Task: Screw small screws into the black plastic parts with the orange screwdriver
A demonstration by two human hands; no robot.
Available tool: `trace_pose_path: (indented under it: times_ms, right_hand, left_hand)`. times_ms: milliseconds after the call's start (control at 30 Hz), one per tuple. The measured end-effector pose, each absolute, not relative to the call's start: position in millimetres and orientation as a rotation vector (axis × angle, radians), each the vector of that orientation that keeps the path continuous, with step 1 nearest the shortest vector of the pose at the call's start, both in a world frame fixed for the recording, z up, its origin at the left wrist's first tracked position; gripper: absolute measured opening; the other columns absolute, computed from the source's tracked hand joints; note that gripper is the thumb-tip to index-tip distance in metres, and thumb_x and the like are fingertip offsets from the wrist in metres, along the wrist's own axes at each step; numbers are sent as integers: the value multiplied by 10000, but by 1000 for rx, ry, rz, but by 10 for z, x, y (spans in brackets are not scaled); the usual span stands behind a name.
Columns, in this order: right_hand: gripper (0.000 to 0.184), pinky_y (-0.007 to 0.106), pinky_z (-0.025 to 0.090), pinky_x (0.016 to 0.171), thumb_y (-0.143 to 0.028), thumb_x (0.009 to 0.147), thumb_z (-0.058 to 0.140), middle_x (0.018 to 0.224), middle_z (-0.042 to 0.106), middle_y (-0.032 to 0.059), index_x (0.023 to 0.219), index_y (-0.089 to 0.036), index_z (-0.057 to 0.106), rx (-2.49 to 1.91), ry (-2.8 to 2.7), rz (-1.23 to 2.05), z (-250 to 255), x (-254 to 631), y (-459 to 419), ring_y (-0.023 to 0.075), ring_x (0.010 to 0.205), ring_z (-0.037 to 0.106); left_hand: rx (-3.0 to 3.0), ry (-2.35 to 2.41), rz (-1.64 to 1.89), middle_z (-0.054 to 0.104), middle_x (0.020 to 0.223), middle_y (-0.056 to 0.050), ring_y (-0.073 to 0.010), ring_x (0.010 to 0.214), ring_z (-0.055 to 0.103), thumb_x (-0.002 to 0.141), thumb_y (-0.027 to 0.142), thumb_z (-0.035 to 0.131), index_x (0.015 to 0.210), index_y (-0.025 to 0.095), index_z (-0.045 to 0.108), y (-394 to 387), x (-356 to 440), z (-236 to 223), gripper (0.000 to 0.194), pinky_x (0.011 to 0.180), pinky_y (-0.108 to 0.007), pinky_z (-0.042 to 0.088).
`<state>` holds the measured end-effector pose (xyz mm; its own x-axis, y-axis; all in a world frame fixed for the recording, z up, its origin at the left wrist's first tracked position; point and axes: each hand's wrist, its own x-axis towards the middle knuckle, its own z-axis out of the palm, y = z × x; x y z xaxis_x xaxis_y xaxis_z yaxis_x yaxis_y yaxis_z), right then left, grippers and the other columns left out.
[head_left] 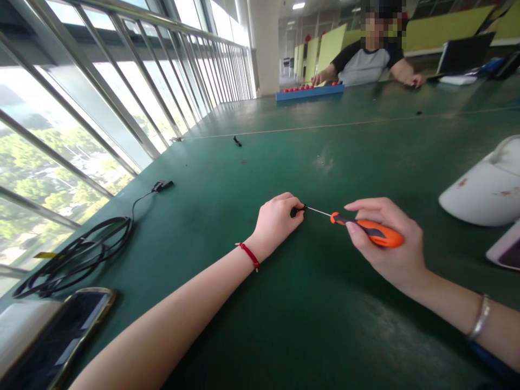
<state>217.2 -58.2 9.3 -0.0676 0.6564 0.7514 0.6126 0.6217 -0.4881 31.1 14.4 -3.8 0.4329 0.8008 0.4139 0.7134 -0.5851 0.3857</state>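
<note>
My left hand [277, 219] rests on the green table with its fingers closed round a small black part [297, 210], most of it hidden by the hand. In my right hand [390, 244] is a screwdriver [379, 232] with an orange and black handle, the thumb below it and the fingers above. Its thin metal shaft points left, and the tip meets the black part at my left fingertips. What kind of part it is cannot be made out.
On the left lie a coiled black cable [117, 227] and a phone [69, 336]. A white container [485, 187] stands at the right. Farther off are a small black piece [237, 141], a blue tray [311, 93] with red pieces, and a seated person [368, 62]. Railings [134, 65] run along the left.
</note>
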Motion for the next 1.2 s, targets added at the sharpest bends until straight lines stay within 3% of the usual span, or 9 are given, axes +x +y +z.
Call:
trace_pose_path:
  times_ms: [100, 167, 267, 367, 600, 800, 1000, 1100, 1200]
  right_hand:
    - [355, 290, 505, 665, -139, 717, 629, 832, 578, 23, 1049, -221, 533, -981, -1623, 71, 49, 2193, -543, 138, 705, 591]
    - [420, 300, 505, 656, -152, 711, 637, 826, 567, 25, 1105, -221, 507, -986, -1613, 121, 38, 2207, -531, 150, 716, 585]
    - [256, 278, 457, 541, -190, 757, 605, 643, 555, -25, 1002, -233, 544, -1066, -1718, 139, 67, 2205, -553, 123, 554, 550]
    - [92, 267, 443, 529, -200, 778, 585, 629, 595, -31, 862, -233, 564, -1075, -1804, 55, 102, 2185, -587, 106, 518, 559]
    - [389, 292, 508, 620, -160, 723, 608, 803, 565, 15, 1095, -222, 513, -987, -1694, 136, 47, 2201, -557, 141, 681, 583]
    - [66, 273, 444, 549, -210, 792, 560, 586, 588, -40, 856, -228, 553, -1083, -1837, 57, 116, 2186, -599, 106, 515, 554]
    - [291, 282, 502, 615, -169, 744, 612, 774, 594, 3, 1017, -236, 541, -1027, -1694, 96, 64, 2185, -574, 137, 668, 595]
    - [387, 301, 505, 615, -174, 731, 620, 765, 551, 2, 1097, -229, 504, -1015, -1684, 166, 42, 2202, -550, 146, 668, 574]
    - [246, 284, 449, 535, -200, 763, 593, 613, 536, -34, 1001, -226, 537, -1079, -1771, 158, 74, 2200, -565, 124, 542, 531]
  left_hand:
    - [2530, 1344, 861, 680, 911, 6, -139, 778, 619, 784, 175, 550, 810, 186, 664, 146, 308, -42, 117, 665, -247, 473]
    - [2534, 1340, 860, 679, 914, 5, -139, 781, 620, 783, 174, 549, 809, 186, 661, 146, 308, -42, 116, 668, -247, 475]
    - [2535, 1348, 855, 678, 911, 2, -140, 781, 619, 782, 175, 550, 811, 186, 661, 146, 311, -37, 115, 666, -248, 477]
    - [2525, 1360, 848, 679, 906, -2, -140, 781, 620, 780, 173, 553, 816, 186, 664, 145, 315, -33, 117, 672, -247, 479]
    - [2525, 1368, 847, 680, 915, -1, -138, 788, 622, 784, 171, 548, 822, 189, 662, 145, 314, -45, 121, 673, -245, 480]
    - [2548, 1390, 826, 675, 926, 9, -140, 806, 614, 790, 176, 532, 840, 196, 654, 137, 308, -42, 133, 669, -247, 478]
    - [2573, 1432, 799, 669, 905, 2, -169, 850, 596, 763, 153, 534, 844, 205, 641, 138, 309, -33, 144, 705, -283, 478]
    - [2562, 1421, 799, 668, 910, 1, -172, 853, 594, 759, 151, 537, 836, 205, 641, 139, 310, -33, 141, 717, -291, 477]
    - [2545, 1415, 808, 665, 909, -3, -171, 852, 593, 753, 147, 542, 830, 203, 642, 141, 310, -35, 137, 725, -292, 477]
